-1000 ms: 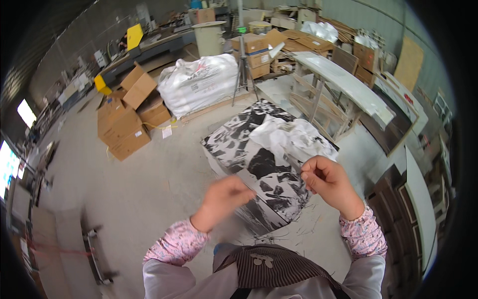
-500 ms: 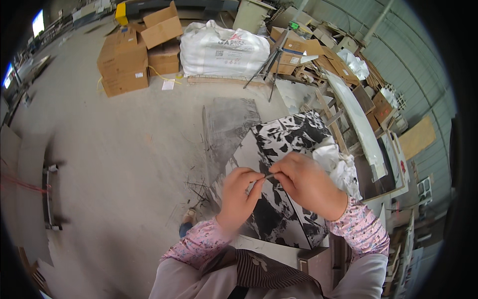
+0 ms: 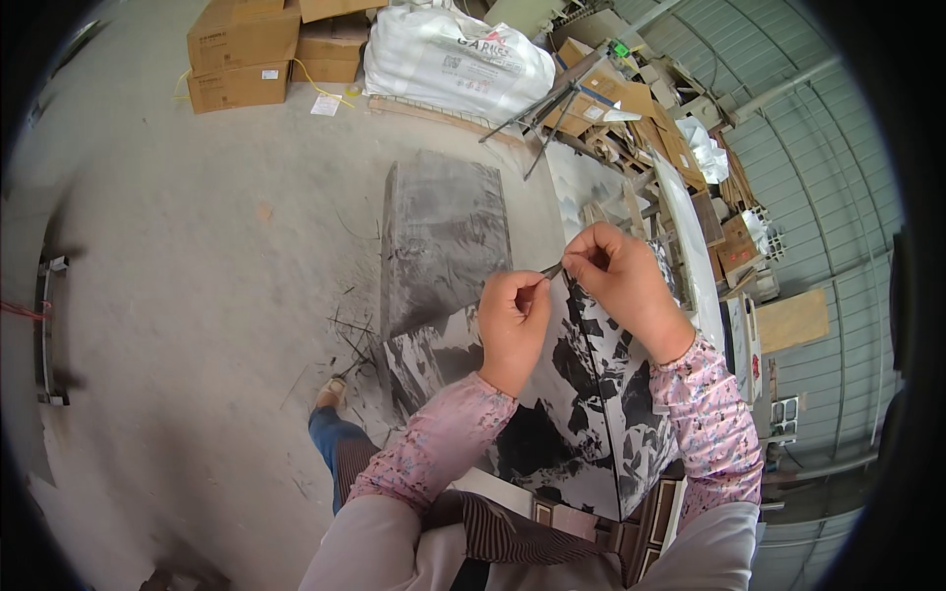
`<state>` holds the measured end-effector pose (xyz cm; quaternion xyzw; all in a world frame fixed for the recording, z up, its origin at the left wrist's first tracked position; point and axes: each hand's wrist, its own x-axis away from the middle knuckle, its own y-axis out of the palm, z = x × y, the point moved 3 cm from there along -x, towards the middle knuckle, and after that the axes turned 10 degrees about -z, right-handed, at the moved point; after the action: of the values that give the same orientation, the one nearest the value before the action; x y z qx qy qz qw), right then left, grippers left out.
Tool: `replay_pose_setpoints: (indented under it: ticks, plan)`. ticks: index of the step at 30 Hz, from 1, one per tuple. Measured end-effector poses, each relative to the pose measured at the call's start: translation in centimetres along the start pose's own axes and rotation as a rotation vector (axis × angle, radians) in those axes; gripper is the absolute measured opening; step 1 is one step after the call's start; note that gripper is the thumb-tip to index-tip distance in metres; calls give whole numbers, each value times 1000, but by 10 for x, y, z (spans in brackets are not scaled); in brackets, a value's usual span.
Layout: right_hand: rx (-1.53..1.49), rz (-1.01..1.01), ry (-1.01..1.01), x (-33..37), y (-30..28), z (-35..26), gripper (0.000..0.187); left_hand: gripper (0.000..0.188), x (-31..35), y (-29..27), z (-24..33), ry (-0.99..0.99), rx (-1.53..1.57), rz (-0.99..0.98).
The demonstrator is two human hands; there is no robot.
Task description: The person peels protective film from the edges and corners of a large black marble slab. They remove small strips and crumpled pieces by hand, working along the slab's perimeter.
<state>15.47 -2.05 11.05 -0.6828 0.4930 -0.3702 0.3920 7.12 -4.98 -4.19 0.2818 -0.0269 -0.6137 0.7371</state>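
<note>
Pinching a thin dark strip (image 3: 552,268) between both hands, the person holds it up just above a stack of black-and-white marbled panels (image 3: 581,394). The left hand (image 3: 512,320) is curled tight with its fingers (image 3: 532,291) clamped on one end of the strip, and the right hand (image 3: 616,276) grips the other end with thumb and forefinger closed on it, so both hands are almost touching. It's too small to tell what the strip is made of, maybe a sliver or a bit of strap. Both sleeves are pink with a floral print. Under the hands, the panels lean at a tilt, and a grey slab (image 3: 439,236) lies just beyond them, touching the stack. Some thin dark scraps (image 3: 350,335) are scattered on the concrete floor (image 3: 177,295) right beside the slab. Farther back sit cardboard boxes (image 3: 246,54) and a big white sack (image 3: 458,59), well apart from the hands, with a folded tripod stand (image 3: 552,98) leaning near the sack.
</note>
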Motion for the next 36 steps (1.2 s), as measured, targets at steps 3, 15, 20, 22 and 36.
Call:
replay_pose_setpoints:
  ticks: [3, 15, 20, 22, 36]
  plan:
    - [21, -11, 1, -7, 0, 0, 8, 11, -2, 1, -5, -4, 3, 6]
    - [3, 21, 16, 0, -4, 4, 8, 12, -10, 1, 6, 70, -50, -42]
    - [1, 39, 12, 10, -3, 6, 8, 11, -6, 0, 6, 5, -35, -71]
    - [30, 49, -4, 12, -2, 5, 9, 10, -4, 0, 6, 6, -36, -76]
    - [41, 67, 11, 49, 0, 3, 10, 13, 20, 2, 21, 31, -78, -119]
